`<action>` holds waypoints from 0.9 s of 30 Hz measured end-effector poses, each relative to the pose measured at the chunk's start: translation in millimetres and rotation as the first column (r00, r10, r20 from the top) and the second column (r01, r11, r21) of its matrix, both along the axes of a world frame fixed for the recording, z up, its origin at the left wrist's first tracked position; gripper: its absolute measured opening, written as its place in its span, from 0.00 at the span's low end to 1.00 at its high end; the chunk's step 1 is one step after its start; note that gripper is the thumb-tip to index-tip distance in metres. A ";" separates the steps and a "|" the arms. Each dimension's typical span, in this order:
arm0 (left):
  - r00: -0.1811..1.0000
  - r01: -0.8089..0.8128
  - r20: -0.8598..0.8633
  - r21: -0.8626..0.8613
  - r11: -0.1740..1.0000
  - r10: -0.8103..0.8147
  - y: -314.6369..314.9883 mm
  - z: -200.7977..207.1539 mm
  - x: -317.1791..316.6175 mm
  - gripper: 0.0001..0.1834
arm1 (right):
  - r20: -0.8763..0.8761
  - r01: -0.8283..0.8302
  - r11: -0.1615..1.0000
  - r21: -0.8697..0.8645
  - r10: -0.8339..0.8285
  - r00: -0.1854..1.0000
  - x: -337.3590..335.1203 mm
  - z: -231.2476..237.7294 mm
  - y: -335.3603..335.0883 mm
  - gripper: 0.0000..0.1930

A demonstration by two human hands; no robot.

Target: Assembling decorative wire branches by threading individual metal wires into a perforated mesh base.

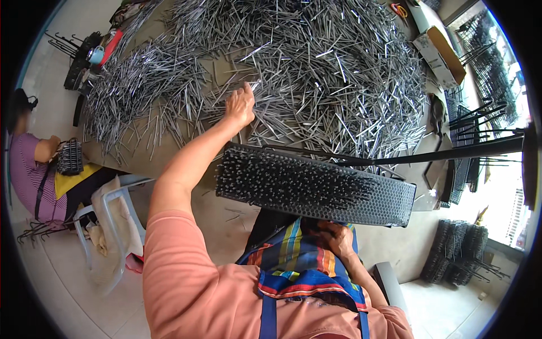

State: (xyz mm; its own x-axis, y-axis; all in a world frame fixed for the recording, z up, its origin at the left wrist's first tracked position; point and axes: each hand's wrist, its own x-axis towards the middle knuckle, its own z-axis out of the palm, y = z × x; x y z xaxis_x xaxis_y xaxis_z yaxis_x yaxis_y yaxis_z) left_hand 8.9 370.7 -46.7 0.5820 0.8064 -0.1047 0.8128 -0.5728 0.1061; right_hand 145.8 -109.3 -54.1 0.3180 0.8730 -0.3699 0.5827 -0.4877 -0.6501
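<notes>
Over the heap of thin metal strips (339, 85) on the table, my left hand (241, 105) reaches forward with its fingers pinched. Bright strips show at its fingertips. A long black honeycomb rack (389, 200) lies across in front of me, above my lap. Many strip ends (282, 175) stick up from its left and middle holes; the holes at its right end show bare. Below the rack's near edge, my right hand (339, 240) is in shadow over my striped apron (293, 248). Its fingers are curled, and whatever they hold is hidden.
A dark bar (451, 153) runs from the rack's far side to the right. An open cardboard box (440, 56) stands at the far right. Filled black racks (454, 251) sit on the right floor. At left are a plastic chair (116, 226) and a person (36, 169) holding a small rack.
</notes>
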 end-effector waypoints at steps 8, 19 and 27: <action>0.994 -0.093 0.048 -0.160 0.983 0.102 5.8 -3.7 29.8 0.27 | -0.039 0.015 0.999 0.029 -0.013 0.999 2.7 -4.2 -0.5 0.14; 0.972 0.033 -0.225 -0.173 0.984 -0.073 -22.6 18.0 53.0 0.80 | -0.059 0.038 0.999 0.000 -0.038 0.998 6.0 5.5 -3.1 0.14; 0.985 0.127 -0.129 0.066 0.990 -0.118 30.1 -5.9 36.1 0.56 | -0.128 0.093 0.995 -0.022 -0.095 0.987 5.4 2.1 1.4 0.12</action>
